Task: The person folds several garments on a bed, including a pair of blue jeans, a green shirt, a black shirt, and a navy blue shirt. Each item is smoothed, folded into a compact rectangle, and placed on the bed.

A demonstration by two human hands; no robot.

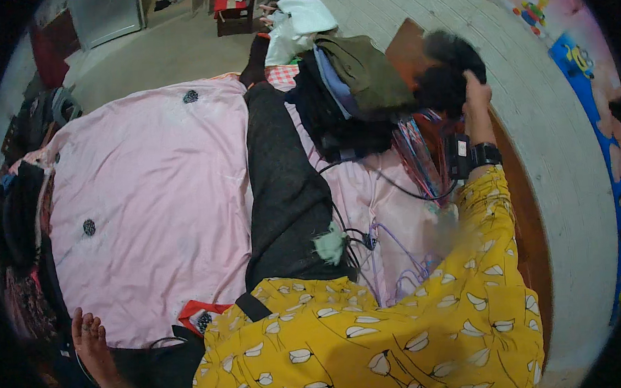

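Note:
At the upper right, my right hand (477,94) grips a black cloth item (449,60), blurred by motion. It is at the right end of a pile of dark garments, with an olive garment (369,70) on top and a blue one (337,83) beside it. A black cabled device (457,155) and a watch strap (485,154) are on my right wrist. Below the pile lie patterned strips of cloth or plastic (419,152) and purple clothes hangers (399,247). My left hand is out of view; before me on the left is a pink bedsheet (150,193).
My dark-trousered leg (286,185) stretches across the bed, and a bare foot (91,341) shows at lower left. Black cables (351,250) run beside a pale green cloth scrap (329,244). A white plastic bag (300,26) is beyond the pile. Dark clothes (24,217) hang at the left edge.

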